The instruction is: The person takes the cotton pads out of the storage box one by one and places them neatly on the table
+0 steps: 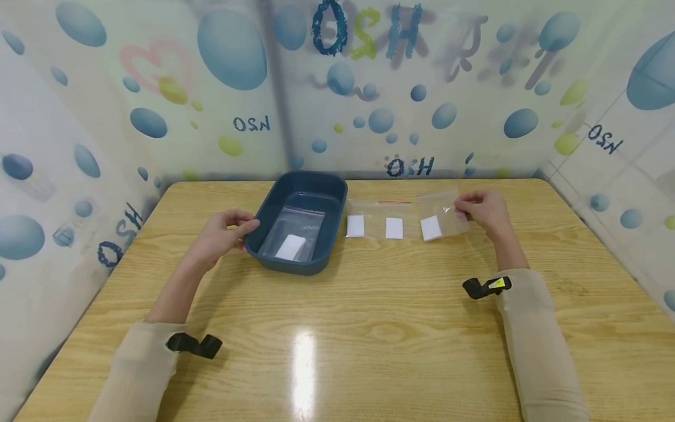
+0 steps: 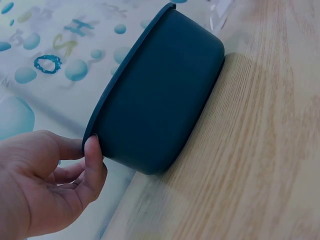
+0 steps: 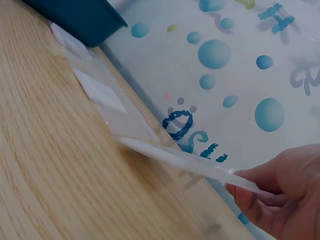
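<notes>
My left hand [image 1: 224, 235] pinches the near left rim of a dark blue plastic basin [image 1: 341, 223]; thumb and fingers on the rim show in the left wrist view [image 2: 55, 182]. Inside the basin lies a clear zip bag [image 1: 308, 220] with a white square in it. At the right, my right hand [image 1: 487, 212] pinches the right edge of another clear zip bag [image 1: 445, 211], which also holds a white square [image 1: 430, 228]. In the right wrist view that bag [image 3: 185, 161] is tilted, its held end raised off the table.
Between the basin and the held bag, two more clear bags with white squares [image 1: 355, 225] [image 1: 394, 228] lie in a row on the wooden table [image 1: 390, 328]. A patterned wall covering [image 1: 337, 117] rises behind the table's back edge. Each sleeve carries a black wrist camera [image 1: 195, 345].
</notes>
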`<state>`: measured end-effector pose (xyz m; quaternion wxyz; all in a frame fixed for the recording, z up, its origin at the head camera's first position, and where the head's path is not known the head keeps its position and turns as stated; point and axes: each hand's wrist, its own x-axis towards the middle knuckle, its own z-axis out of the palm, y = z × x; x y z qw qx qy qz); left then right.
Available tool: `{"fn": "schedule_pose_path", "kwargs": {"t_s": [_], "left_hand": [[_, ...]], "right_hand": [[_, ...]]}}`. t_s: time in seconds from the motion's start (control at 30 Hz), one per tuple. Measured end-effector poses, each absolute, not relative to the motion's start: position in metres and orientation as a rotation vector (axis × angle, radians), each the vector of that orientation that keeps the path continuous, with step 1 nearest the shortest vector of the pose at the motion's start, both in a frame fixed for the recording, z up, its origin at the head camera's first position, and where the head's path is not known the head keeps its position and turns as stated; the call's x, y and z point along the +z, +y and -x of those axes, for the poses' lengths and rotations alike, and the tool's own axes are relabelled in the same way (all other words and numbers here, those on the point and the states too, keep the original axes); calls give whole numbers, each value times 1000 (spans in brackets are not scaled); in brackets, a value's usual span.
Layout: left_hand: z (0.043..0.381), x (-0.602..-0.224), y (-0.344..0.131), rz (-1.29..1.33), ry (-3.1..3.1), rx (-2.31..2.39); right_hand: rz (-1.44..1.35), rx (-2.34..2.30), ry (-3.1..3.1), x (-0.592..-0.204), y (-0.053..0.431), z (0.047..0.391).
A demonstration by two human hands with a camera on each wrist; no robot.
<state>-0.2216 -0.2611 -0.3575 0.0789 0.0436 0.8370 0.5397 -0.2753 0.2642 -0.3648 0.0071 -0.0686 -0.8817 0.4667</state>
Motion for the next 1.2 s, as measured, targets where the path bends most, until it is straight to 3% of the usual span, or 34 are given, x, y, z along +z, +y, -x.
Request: {"fn": "schedule_pose_path", "kwargs": {"t_s": [1.2], "left_hand": [[221,-356,-260,-130,2507,1616]], "right_hand": [[361,1308,-2900,-376,259,278]]}}
